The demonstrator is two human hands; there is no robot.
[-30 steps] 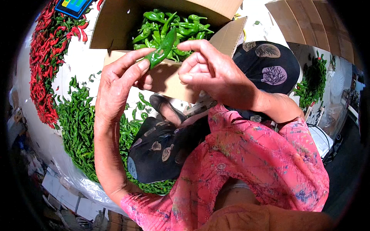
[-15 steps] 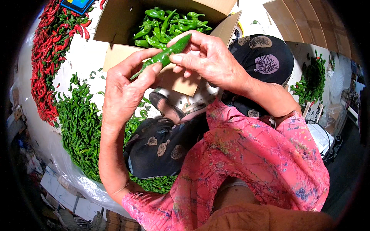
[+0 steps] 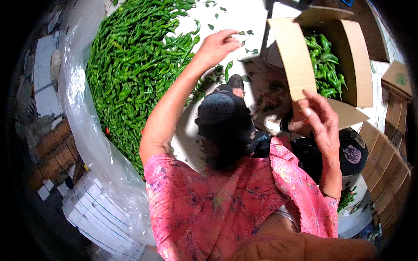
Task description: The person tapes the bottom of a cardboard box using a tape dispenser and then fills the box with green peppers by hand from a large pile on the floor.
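My left hand [image 3: 216, 48] is over the white sheet at the right edge of a big heap of green peppers [image 3: 135, 74]. Its fingers are stretched out, and I see nothing in them. A single green pepper [image 3: 228, 71] lies below that hand, near my shoe. At the right, my right hand [image 3: 320, 122] is just below the near flap of an open cardboard box [image 3: 298, 65]. Its fingers are loosely bent and apart, with nothing visible between them. Larger green peppers [image 3: 324, 65] lie inside the box.
Clear plastic film [image 3: 80, 104] runs along the heap's left side. Loose leaves [image 3: 250, 51] are scattered on the white sheet. My knee and shoe [image 3: 236, 82] are between the heap and the box. Folded cardboard [image 3: 383, 169] stands at the far right, by a small green bunch [image 3: 347, 198].
The green pepper is no longer in my hands. My hands have parted, the left toward the heap, the right beside the box. The view has turned left, so the red peppers are out of sight.
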